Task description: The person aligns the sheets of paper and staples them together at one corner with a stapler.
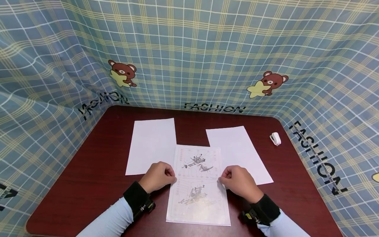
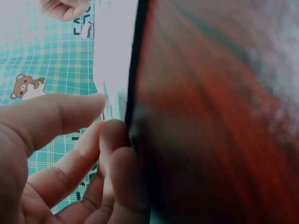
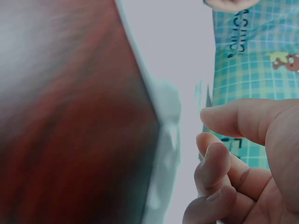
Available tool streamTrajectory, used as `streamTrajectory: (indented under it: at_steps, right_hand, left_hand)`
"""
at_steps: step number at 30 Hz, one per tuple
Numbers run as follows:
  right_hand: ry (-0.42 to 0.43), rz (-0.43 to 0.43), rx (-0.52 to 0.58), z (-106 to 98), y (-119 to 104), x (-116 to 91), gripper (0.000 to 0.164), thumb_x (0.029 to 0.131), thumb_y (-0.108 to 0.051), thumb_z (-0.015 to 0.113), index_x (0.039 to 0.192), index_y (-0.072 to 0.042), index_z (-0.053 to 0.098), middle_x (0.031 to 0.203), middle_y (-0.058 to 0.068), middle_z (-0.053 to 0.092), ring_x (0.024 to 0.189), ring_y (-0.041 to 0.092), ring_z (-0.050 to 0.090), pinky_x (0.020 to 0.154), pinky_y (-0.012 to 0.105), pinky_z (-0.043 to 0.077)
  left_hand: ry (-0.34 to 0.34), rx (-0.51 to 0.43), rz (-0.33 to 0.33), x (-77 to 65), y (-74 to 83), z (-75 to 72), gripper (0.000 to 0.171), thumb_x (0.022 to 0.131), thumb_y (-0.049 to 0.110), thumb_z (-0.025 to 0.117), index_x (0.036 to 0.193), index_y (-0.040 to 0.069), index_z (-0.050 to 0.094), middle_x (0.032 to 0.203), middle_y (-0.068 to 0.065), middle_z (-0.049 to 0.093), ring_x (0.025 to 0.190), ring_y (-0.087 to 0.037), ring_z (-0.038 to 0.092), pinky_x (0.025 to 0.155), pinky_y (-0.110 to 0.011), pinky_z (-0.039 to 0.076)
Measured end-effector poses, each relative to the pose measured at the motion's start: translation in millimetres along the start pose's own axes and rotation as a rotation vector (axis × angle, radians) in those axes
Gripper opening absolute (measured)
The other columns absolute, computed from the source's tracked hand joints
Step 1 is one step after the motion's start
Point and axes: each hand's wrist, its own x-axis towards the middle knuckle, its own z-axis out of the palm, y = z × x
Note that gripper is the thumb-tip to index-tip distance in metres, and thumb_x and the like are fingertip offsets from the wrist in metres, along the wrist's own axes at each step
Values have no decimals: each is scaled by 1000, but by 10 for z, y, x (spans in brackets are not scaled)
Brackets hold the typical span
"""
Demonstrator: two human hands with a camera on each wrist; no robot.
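A printed sheet (image 1: 195,205) with grey exploded-parts drawings lies near the front of the table, a crosswise line at its middle. A second edge shows along its bottom, so more than one layer may be there. My left hand (image 1: 160,177) pinches its left edge about halfway up, thumb and forefinger at the rim in the left wrist view. On the opposite edge, at the same height, my right hand (image 1: 241,182) pinches between thumb and forefinger. In the right wrist view the thumb (image 3: 243,116) and curled fingers meet the paper's rim; the exact contact is hard to see.
Behind the printed sheet, blank white sheets lie at left (image 1: 152,144) and right (image 1: 240,151), the right one partly covered by it. A small white stapler (image 1: 275,139) rests near the right edge of the dark red table (image 1: 88,171). Checked cloth (image 1: 189,49) hangs around the back and sides.
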Motion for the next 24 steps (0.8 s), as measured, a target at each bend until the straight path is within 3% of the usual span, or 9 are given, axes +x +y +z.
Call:
streamTrajectory:
  at_steps: [5,12,24]
  right_hand:
    - [6,-47,13,-15,-176,92,24,87,-34,82,71,-25,66,58,-6,57,53,13,53,50,30,41]
    - [28,-120,24,3,-374,249,22,87,-32,81,72,-26,67,59,-7,59,56,13,52,55,30,41]
    - [-12,-175,74,113,-773,605,16,89,-30,80,80,-23,70,67,-5,63,60,16,54,57,33,42]
  left_hand:
    - [4,0,-4,-10,10,-39,17,82,20,83,72,24,70,69,10,65,67,-8,58,66,-28,49]
    - [64,-10,-43,13,-10,-143,16,82,21,84,75,22,70,71,8,65,68,-9,59,66,-30,49]
    - [124,-4,-94,69,-106,-400,13,84,25,83,85,19,72,77,3,65,70,-14,59,66,-32,49]
